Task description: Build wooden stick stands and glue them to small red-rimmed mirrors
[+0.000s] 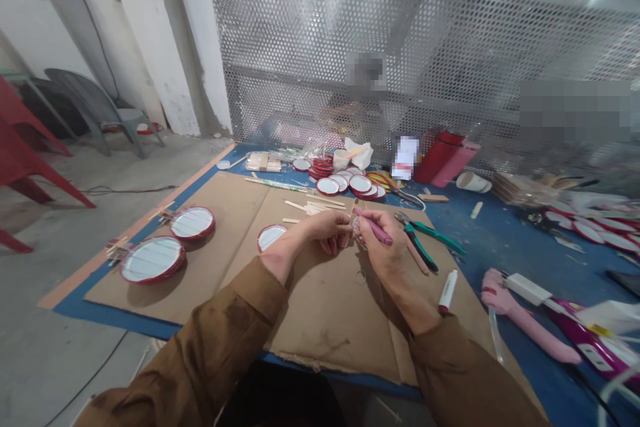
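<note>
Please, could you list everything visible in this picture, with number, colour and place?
Round pieces with attached sticks: two, white and red, cardboard's left
Similar disc: one, white and red, beside left forearm
Loose discs: many, white and red, table's back and right
Wooden sticks: several, pale, cardboard's back
Pliers: one, teal-handled, right
Marker: one, white, right
Pink tool: one, pink, far right
Cardboard: one, brown, on table
Table: one, blue, under cardboard
Perforated panel: one, grey, behind table
Grey chair: one, grey, left
Other clutter: uncountable, mixed, table
Slim tool: one, pink-purple, in right hand
Right hand: one, bare, centre
Left hand: one, bare, centre
</note>
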The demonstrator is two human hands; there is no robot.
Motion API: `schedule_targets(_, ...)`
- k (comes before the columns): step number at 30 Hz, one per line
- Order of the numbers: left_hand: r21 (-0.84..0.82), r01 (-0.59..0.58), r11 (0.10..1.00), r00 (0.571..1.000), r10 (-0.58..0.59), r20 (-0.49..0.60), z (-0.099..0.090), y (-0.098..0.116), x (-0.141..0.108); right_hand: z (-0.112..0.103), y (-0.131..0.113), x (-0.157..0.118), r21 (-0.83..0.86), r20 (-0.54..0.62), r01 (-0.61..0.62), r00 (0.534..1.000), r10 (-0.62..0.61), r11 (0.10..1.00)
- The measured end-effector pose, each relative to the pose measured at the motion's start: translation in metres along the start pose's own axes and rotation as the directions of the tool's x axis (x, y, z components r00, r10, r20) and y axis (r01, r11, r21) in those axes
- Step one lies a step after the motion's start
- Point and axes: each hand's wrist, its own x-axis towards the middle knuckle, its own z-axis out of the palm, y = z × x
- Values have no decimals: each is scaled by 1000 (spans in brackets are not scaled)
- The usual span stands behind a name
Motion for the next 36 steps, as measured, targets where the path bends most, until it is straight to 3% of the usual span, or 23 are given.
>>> schedule_targets(4, -7, -11, 1000, 1000, 11, 13, -1, -5, 3, -3, -4, -1, -23, -48, 21, 999, -22, 1000)
schedule_targets(9, -1, -3, 1000, 1000, 3, 19, -2, -14, 9, -1, -8, -1, -18, 6, 29, 1000, -29, 999)
schedule_targets(15, -7, -6, 1000, 1000, 6, 29, -2, -10, 6, 0, -4, -1, -38, -9, 35, 999, -36, 999)
schedule_targets(20, 21, -8, 1000, 999, 7, 32, -3, -12, 7, -4, -2, -2, -15, -44, -33, 999, 32, 999)
schedule_targets(25, 4, -29, 1000, 999, 29, 40, -4, -19, 11, -3, -7, -2, -12, -35, 28, 999, -28, 1000)
schedule_targets(36, -18, 6, 1000, 1000, -6, 18, -1, -6, 4, 0, -3, 0, -9, 23, 33, 999, -33, 999)
